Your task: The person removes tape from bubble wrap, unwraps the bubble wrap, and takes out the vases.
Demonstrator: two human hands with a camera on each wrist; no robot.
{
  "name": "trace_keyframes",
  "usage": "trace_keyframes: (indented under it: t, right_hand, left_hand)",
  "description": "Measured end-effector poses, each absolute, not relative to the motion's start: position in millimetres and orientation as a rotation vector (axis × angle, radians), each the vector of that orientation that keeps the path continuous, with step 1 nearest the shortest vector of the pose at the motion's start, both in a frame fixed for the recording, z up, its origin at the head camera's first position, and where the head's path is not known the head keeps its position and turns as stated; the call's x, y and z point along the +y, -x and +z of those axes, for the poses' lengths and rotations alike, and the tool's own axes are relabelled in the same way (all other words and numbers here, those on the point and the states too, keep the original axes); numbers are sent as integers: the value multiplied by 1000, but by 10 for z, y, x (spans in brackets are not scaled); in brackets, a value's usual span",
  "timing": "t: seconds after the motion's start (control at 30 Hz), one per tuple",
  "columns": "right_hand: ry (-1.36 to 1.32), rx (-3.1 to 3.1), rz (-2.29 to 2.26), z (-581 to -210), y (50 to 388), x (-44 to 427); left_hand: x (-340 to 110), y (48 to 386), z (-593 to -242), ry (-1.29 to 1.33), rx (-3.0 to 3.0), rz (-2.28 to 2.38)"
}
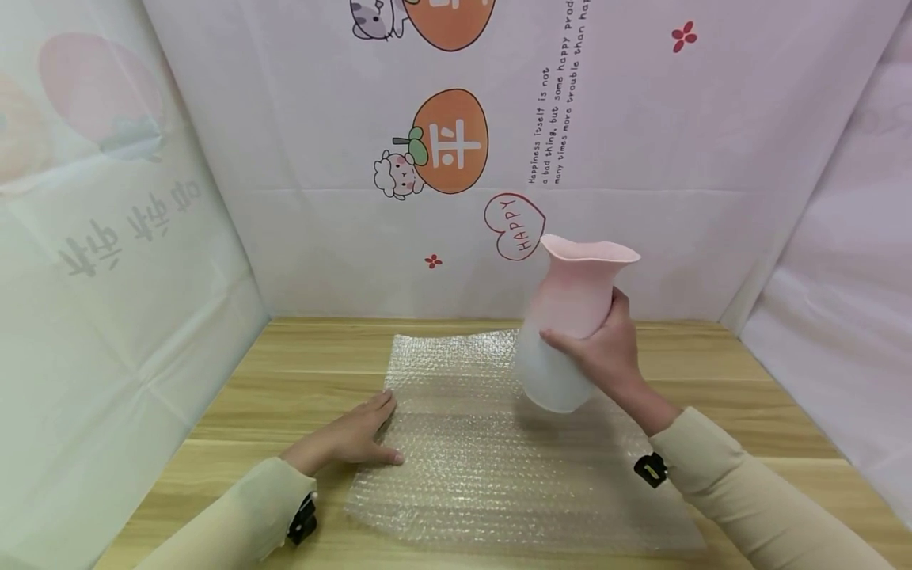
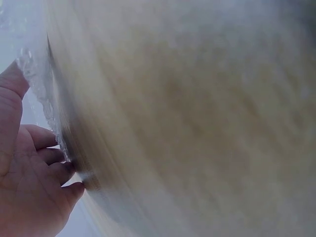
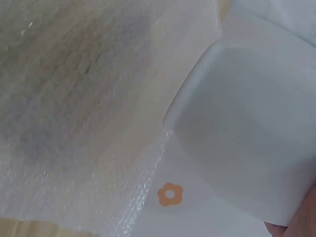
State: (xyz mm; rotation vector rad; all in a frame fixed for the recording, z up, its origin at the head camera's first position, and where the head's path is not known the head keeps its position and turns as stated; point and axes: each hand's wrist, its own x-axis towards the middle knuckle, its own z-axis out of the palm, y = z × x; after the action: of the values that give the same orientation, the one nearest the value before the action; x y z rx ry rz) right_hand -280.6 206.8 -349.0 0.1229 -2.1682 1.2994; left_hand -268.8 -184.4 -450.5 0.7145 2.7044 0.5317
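Note:
A vase (image 1: 570, 317), pink at its wavy rim and fading to white at the base, is gripped round its body by my right hand (image 1: 606, 348). It tilts slightly above a sheet of clear bubble wrap (image 1: 470, 443) spread flat on the wooden table. In the right wrist view the white lower part of the vase (image 3: 247, 128) hangs over the edge of the wrap (image 3: 89, 108). My left hand (image 1: 352, 435) rests at the left edge of the wrap, fingers stretched out. The left wrist view shows that hand's fingertips (image 2: 61, 173) at the wrap's edge.
The wood-grain table (image 1: 285, 388) is bounded by a white printed cloth (image 1: 342, 237) at the back and white cloth walls on the left (image 1: 142, 317) and right (image 1: 841, 301). Each wrist carries a small black device.

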Motion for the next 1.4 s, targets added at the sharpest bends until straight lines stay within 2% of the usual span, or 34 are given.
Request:
trace_keyframes:
  t: [0.4,0.8,1.4]
  right_hand:
    - [-127,-2043,1201,-3429,2861,2329]
    - [-135,-1933,1077,-3520,2949,2614]
    - [142,-1929,1043,-3560,3055,3064]
  left_hand:
    - [-1842,2678,-4501,-722,2704,519]
    - [-1850,2682,-4507,-727,2702,520]
    - [-1857,2686,-4522,-747,2702,508]
